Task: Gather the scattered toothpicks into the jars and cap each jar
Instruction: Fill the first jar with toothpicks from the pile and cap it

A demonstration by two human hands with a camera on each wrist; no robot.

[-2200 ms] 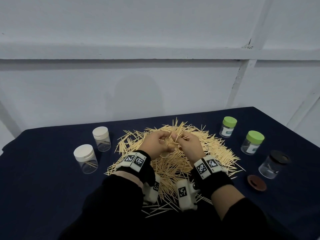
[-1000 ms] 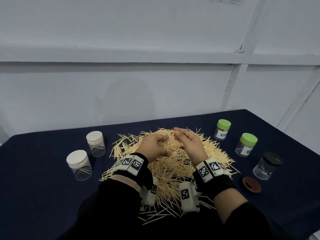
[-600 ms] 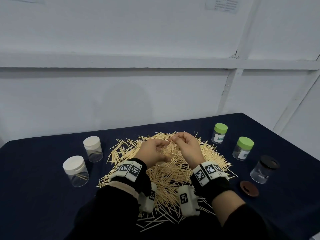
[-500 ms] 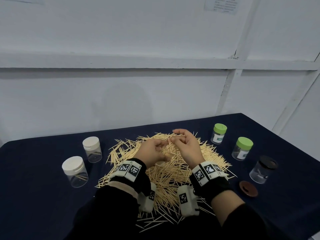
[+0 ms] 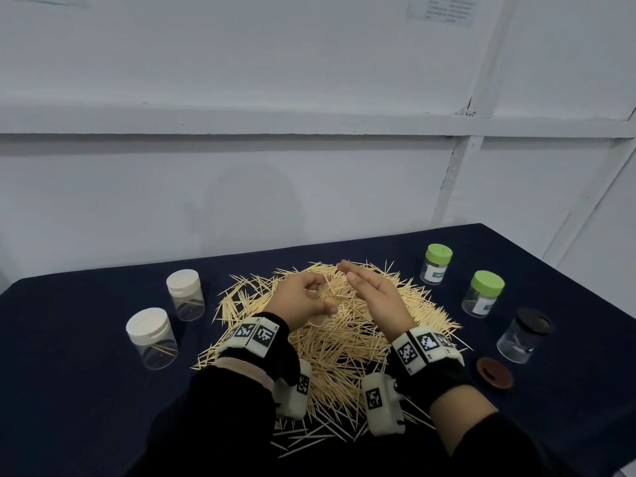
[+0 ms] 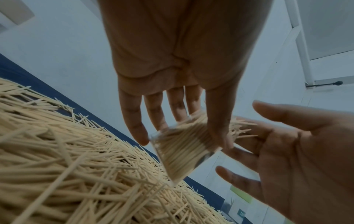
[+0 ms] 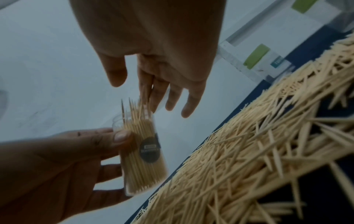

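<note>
Toothpicks [image 5: 347, 342] are lying heaped on the dark blue table [image 5: 86, 390] — many are already standing packed in the clear jar [image 7: 142, 156]. Left hand [image 5: 299, 299] is gripping that uncapped jar above the heap; right hand [image 5: 373, 292] is hovering just beside it — fingers straight, holding nothing.

Seen from the head, the left hand [image 5: 303, 299] hides most of the clear jar [image 5: 321, 309] it holds above the toothpick pile [image 5: 344, 342]; the jar's label [image 7: 150, 153] is too blurred to read.
</note>
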